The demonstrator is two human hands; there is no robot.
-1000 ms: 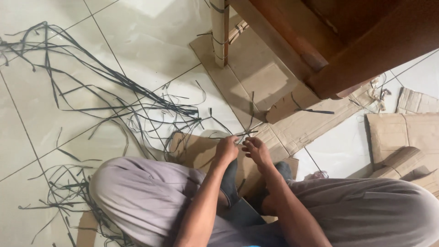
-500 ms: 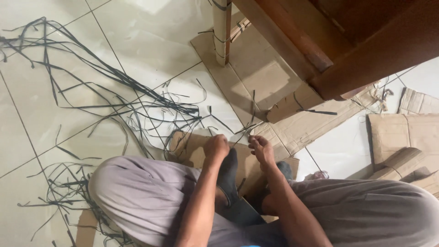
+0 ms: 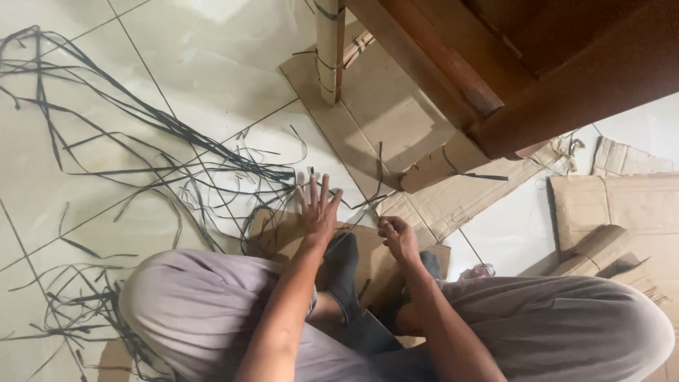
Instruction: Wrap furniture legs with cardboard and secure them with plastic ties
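The left hand [image 3: 317, 207] has opened since half a second ago: then it was curled into a loose fist just beside the right one, now its fingers are spread wide and flat, reaching forward over the front edge of the cardboard sheet [image 3: 283, 237] toward the tangle of dark strips [image 3: 212, 170] on the white tiled floor [image 3: 212, 64]. It holds nothing; its fingertips lie among the nearest strip ends, though contact is too fine to tell. The right hand [image 3: 397, 237] has stayed low over the same cardboard, fingers curled together and pinching a thin dark strip [image 3: 368, 203] that runs up and away to the left of it. The two hands, close together before, are now clearly apart. Between the forearms a dark-socked foot [image 3: 342, 272] rests on the cardboard, grey trouser legs [image 3: 205, 311] to either side. A wooden furniture leg [image 3: 537, 92] stands beyond, over more flattened cardboard [image 3: 396, 120]
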